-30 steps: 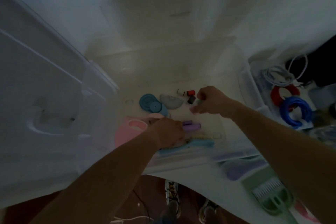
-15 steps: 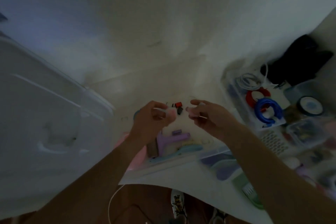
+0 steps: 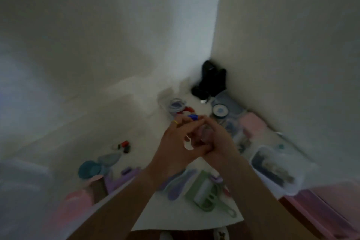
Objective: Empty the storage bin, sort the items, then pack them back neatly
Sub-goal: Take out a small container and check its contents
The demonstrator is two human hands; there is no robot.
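My left hand [image 3: 175, 142], with a yellow ring on one finger, and my right hand [image 3: 218, 140] meet above the white table [image 3: 175, 218]. Their fingers curl together round a small pale object [image 3: 204, 132], too blurred to name. To the lower left is the clear storage bin [image 3: 29, 171]. Inside it lie a teal round lid [image 3: 89, 169], small red and black spools [image 3: 122, 145], a purple piece [image 3: 124, 179] and a pink item [image 3: 78, 200].
A green comb-like scoop [image 3: 206, 193] and purple brushes [image 3: 179, 183] lie under my forearms. A clear box of dark items [image 3: 272, 171], a tape roll [image 3: 220, 111], coiled cables [image 3: 176, 106] and a black object [image 3: 210, 82] fill the wall corner. A pink bin [image 3: 321, 210] stands lower right.
My hands left the bin, rose and came together to the right. The view swung right towards the corner, so the bin now sits at lower left.
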